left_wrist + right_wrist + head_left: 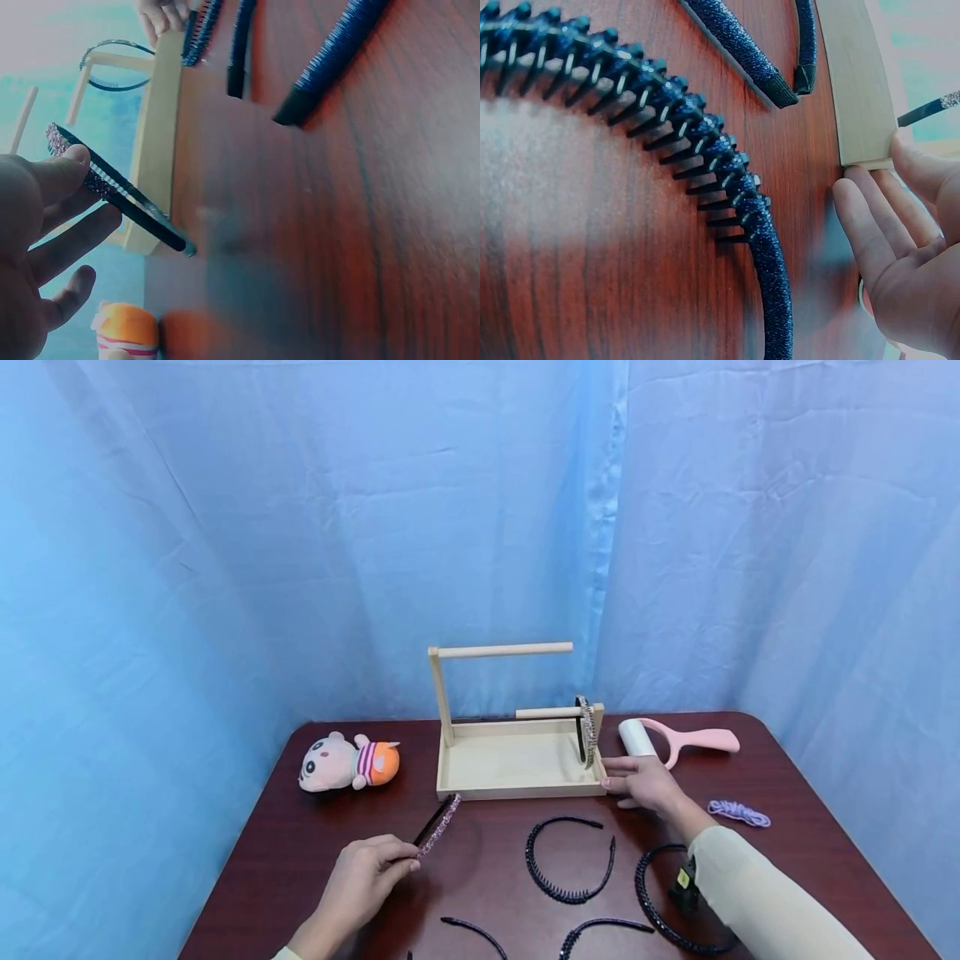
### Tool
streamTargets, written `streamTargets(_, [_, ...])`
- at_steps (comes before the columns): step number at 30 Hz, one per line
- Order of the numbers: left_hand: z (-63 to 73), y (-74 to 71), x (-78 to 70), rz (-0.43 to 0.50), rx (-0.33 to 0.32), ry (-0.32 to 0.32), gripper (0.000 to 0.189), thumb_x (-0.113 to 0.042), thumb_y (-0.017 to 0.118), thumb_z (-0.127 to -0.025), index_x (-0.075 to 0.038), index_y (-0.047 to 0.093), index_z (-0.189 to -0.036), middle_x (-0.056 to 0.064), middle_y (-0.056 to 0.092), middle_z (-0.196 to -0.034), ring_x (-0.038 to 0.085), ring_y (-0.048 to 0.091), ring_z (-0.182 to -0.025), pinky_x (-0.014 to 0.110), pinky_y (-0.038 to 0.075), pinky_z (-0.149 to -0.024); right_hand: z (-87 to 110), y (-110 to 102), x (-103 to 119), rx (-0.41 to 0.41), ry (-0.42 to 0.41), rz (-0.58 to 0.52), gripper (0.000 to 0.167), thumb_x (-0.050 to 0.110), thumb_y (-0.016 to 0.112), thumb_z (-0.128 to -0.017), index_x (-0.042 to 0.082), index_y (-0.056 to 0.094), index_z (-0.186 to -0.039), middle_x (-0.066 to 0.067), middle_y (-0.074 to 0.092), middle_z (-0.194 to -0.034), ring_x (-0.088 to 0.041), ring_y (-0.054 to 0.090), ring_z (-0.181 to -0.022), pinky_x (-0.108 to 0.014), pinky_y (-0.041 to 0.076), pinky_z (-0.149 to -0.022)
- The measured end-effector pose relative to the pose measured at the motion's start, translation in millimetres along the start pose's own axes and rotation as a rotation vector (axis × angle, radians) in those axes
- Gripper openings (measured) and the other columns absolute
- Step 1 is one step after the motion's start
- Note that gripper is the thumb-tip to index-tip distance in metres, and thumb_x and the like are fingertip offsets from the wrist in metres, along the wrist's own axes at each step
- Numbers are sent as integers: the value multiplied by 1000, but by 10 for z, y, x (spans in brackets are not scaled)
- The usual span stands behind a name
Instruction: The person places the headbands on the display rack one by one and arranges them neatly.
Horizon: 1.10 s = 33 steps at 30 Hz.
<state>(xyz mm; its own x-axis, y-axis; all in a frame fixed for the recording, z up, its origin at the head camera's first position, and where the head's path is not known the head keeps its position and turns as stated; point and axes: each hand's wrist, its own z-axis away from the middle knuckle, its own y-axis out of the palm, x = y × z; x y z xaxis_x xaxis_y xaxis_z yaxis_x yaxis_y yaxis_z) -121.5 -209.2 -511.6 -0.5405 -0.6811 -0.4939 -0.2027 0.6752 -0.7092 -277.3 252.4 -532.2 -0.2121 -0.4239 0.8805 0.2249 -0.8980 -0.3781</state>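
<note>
My left hand (360, 877) pinches a pink glittery headband (442, 827) between thumb and fingers, in front of the wooden stand's left end. In the left wrist view the headband (112, 187) is seen edge-on, its dark tip pointing away from the palm. The pale wooden stand (517, 792) is a shallow tray with an upper and a lower rod. A silvery headband (589, 735) hangs on the lower rod by the right post. My right hand (648, 785) touches the tray's right front corner, fingers fairly straight in the right wrist view.
A plush doll (348, 762) lies at left. Behind the right hand is a pink-handled lint roller (697, 740); a lilac cord bundle (738, 813) lies nearer. Several dark headbands are in front, including an open-ended toothed one (573, 896) and one (645, 893) by the right sleeve.
</note>
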Motion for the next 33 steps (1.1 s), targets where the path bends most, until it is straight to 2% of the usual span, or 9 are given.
streamTargets(2, [-16,-11,-25,49,13,-40,15,-11,87,-79,-18,82,-91,-17,72,-84,-7,62,-73,11,51,-65,4,2,-1,-4,1,1,51,11,71,-97,2,56,-146,-26,61,-138,-26,72,-107,-44,63,-77])
streamTargets(8, [-98,-46,-157,265,58,-249,12,-17,85,-84,-19,81,-96,-13,76,-91,-1,68,-77,21,59,-65,20,5,11,-12,16,1,51,12,71,-97,3,57,-145,-25,62,-138,-27,72,-108,-44,63,-77])
streamTargets(11, [-153,-56,-219,332,61,-298,13,-19,84,-86,-22,80,-98,-11,77,-90,2,69,-76,24,60,-67,20,7,16,-12,21,-4,51,12,71,-97,3,57,-146,-25,62,-138,-28,72,-109,-45,62,-77])
streamTargets(14, [-204,-54,-264,375,55,-311,15,-18,84,-86,-23,78,-100,-10,77,-88,3,70,-76,25,59,-70,17,12,17,-16,32,-13,51,12,72,-97,4,57,-145,-24,62,-138,-28,72,-109,-45,63,-77])
streamTargets(18, [-270,-32,-313,394,24,-282,15,-17,84,-86,-20,77,-99,-8,77,-87,4,71,-75,24,58,-69,16,12,16,-18,35,-17,52,12,73,-96,4,58,-145,-24,63,-137,-28,72,-108,-44,63,-77])
streamTargets(25, [-417,14,-409,350,-69,-238,17,-15,86,-83,-24,78,-95,-12,77,-85,4,70,-76,26,59,-68,19,15,13,-25,28,-15,52,12,73,-96,4,58,-145,-24,63,-136,-27,72,-107,-44,63,-76])
streamTargets(33, [-634,119,-467,365,-154,-275,17,-13,88,-80,-22,81,-93,-11,77,-84,4,70,-79,25,57,-70,11,18,-8,-25,21,-11,53,14,74,-95,4,58,-145,-24,63,-137,-27,72,-109,-43,63,-75])
